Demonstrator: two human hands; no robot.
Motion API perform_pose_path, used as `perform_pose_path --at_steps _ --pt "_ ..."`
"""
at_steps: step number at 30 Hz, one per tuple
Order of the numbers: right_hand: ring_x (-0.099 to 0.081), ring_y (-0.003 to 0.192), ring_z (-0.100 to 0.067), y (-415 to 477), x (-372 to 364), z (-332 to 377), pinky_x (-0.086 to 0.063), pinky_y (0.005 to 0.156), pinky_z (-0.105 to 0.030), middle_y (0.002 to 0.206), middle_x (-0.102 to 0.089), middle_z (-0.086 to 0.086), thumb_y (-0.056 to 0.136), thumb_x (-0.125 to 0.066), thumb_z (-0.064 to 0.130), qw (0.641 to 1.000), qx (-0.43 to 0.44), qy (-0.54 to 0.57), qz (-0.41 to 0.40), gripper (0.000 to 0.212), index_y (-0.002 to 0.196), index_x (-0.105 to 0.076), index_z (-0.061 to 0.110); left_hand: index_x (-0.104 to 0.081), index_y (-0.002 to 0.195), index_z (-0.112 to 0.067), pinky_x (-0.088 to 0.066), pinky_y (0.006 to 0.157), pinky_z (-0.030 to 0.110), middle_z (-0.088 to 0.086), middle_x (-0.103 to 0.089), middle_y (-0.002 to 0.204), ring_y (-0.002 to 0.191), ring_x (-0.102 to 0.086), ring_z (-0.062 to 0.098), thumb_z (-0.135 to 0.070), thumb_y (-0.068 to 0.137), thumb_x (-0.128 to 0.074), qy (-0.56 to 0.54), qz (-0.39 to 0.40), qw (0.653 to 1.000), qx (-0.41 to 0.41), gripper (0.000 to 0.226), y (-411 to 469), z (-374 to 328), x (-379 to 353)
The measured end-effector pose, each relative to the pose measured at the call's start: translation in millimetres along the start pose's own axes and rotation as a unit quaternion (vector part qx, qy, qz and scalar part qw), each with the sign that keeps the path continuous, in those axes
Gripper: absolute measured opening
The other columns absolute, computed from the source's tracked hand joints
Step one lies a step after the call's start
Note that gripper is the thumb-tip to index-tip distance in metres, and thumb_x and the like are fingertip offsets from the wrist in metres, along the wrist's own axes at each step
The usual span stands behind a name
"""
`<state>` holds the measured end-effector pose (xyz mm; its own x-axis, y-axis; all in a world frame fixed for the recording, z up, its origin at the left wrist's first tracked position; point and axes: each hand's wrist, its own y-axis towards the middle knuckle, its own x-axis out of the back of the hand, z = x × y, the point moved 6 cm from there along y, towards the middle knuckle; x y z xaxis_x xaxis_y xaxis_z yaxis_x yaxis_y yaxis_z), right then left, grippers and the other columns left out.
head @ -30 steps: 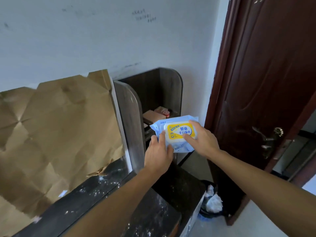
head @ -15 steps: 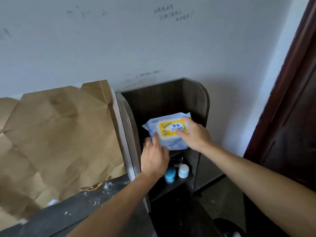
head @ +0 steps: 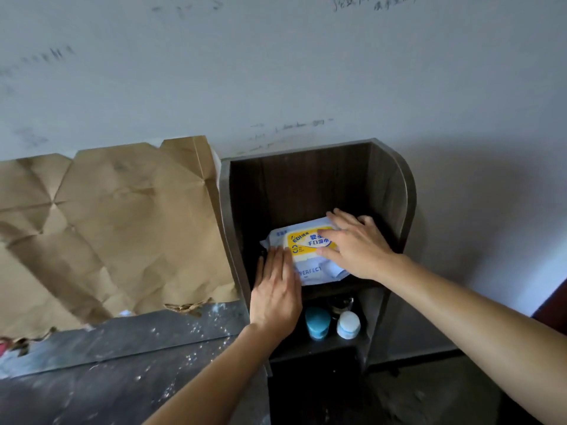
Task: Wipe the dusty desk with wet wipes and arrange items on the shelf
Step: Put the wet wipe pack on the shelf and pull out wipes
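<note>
One wipes pack [head: 306, 244] on shelf [head: 306, 185], left hand [head: 276, 292], right hand [head: 356, 244] touching it

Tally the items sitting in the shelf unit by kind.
Wet wipes pack: 1
Small capped containers: 2, the blue-capped container and the white-capped container
Dark shiny object behind them, too dim to identify: 1
Total: 4

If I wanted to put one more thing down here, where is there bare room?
Widest: the dusty desk in front of the brown paper. In the top compartment, a strip behind the wipes pack looks free. Crowded: around the pack, where the left hand and right hand press it, and the lower shelf with a blue cap and a white cap.
</note>
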<state>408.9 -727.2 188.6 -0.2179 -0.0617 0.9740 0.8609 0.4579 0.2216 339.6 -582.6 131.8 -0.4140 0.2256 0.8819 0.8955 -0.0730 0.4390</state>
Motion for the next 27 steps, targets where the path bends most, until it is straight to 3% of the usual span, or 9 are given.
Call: perform_pose_path --at_steps 4,8,11,13,15,17,20,24,27 --pt "-0.041 0.132 -0.018 -2.0 -4.8 -4.0 -0.033 0.101 -0.038 0.15 -0.036 -0.001 0.09 -0.042 0.059 0.997 0.05 0.043 0.034 0.057 0.138 -0.044 0.028 -0.039 0.138 0.005 -0.028 0.112 0.044 0.02 -0.045 0.141 0.132 -0.042 0.032 -0.023 0.094 -0.03 -0.013 -0.002 1.0 0.001 0.053 -4.0 2.3 -9.1" --pt "-0.054 0.119 -0.02 -1.8 -7.3 0.4 -0.036 0.093 -0.038 0.14 -0.05 -0.003 0.096 -0.033 0.054 0.995 0.093 -0.025 -0.007 0.053 0.134 -0.05 0.022 -0.036 0.138 0.006 -0.028 0.111 0.044 0.021 -0.046 0.14 0.131 -0.044 0.032 -0.024 0.094 -0.03 -0.031 -0.013 0.999 0.013 0.054 -1.7 3.1 -10.8" --pt "-0.063 0.1 -0.024 -0.5 -2.0 5.2 -0.04 0.081 -0.038 0.119 -0.065 -0.002 0.099 -0.027 0.046 0.992 0.11 -0.047 -0.037 0.047 0.121 -0.06 0.019 -0.039 0.137 0.005 -0.032 0.108 0.044 0.02 -0.048 0.138 0.129 -0.047 0.032 -0.024 0.094 -0.031 -0.043 -0.019 0.999 0.017 0.053 -2.8 3.1 -7.9" --pt "-0.063 0.082 -0.027 2.9 9.3 4.8 -0.042 0.073 -0.037 0.096 -0.069 -0.003 0.1 -0.021 0.041 0.994 0.086 -0.041 -0.063 0.048 0.103 -0.062 0.017 -0.041 0.135 0.005 -0.036 0.107 0.046 0.021 -0.05 0.136 0.128 -0.048 0.033 -0.024 0.093 -0.032 -0.05 -0.024 0.998 0.013 0.051 -3.9 2.4 -5.2" --pt "-0.061 0.073 -0.029 12.1 19.2 -4.2 -0.042 0.063 -0.036 0.076 -0.064 -0.005 0.101 -0.025 0.042 0.997 0.021 0.039 -0.069 0.046 0.086 -0.059 0.015 -0.042 0.134 0.003 -0.036 0.107 0.045 0.02 -0.051 0.136 0.129 -0.047 0.032 -0.022 0.093 -0.033 -0.051 -0.027 0.998 0.006 0.05 -5.7 2.0 -3.9" --pt "-0.059 0.073 -0.027 22.6 25.9 -13.7 -0.038 0.06 -0.034 0.076 -0.058 -0.003 0.099 -0.03 0.046 0.989 -0.049 0.121 -0.073 0.046 0.082 -0.06 0.015 -0.045 0.132 0.002 -0.036 0.106 0.044 0.018 -0.053 0.134 0.128 -0.048 0.031 -0.022 0.092 -0.035 -0.049 -0.027 0.998 0.003 0.049 -5.6 1.6 -2.1" --pt "-0.057 0.079 -0.029 40.2 27.1 -22.9 -0.044 0.063 -0.035 0.091 -0.055 -0.007 0.095 -0.043 0.047 0.972 -0.111 0.175 -0.112 0.038 0.092 -0.064 0.015 -0.055 0.123 -0.001 -0.041 0.102 0.045 0.016 -0.06 0.125 0.12 -0.055 0.03 -0.027 0.088 -0.035 -0.056 -0.029 0.998 0.007 0.048 -0.9 1.6 3.9" --pt "-0.064 0.069 -0.022 49.7 15.0 -33.5 -0.05 0.061 -0.031 0.071 -0.065 -0.004 0.089 -0.06 0.039 0.901 -0.201 0.356 -0.144 0.024 0.087 -0.06 0.015 -0.058 0.1 -0.006 -0.044 0.096 0.04 0.011 -0.059 0.108 0.102 -0.055 0.03 -0.039 0.089 -0.034 -0.102 -0.023 0.994 0.037 0.042 13.1 5.1 13.8" --pt "-0.069 0.065 -0.018 42.6 8.5 -38.4 -0.056 0.061 -0.032 0.074 -0.068 -0.01 0.088 -0.064 0.018 0.819 -0.233 0.498 -0.165 0.016 0.097 -0.054 0.009 -0.057 0.103 -0.005 -0.041 0.09 0.035 0.011 -0.053 0.115 0.106 -0.049 0.028 -0.046 0.09 -0.047 -0.128 -0.004 0.99 0.062 0.044 30.8 2.8 18.5"
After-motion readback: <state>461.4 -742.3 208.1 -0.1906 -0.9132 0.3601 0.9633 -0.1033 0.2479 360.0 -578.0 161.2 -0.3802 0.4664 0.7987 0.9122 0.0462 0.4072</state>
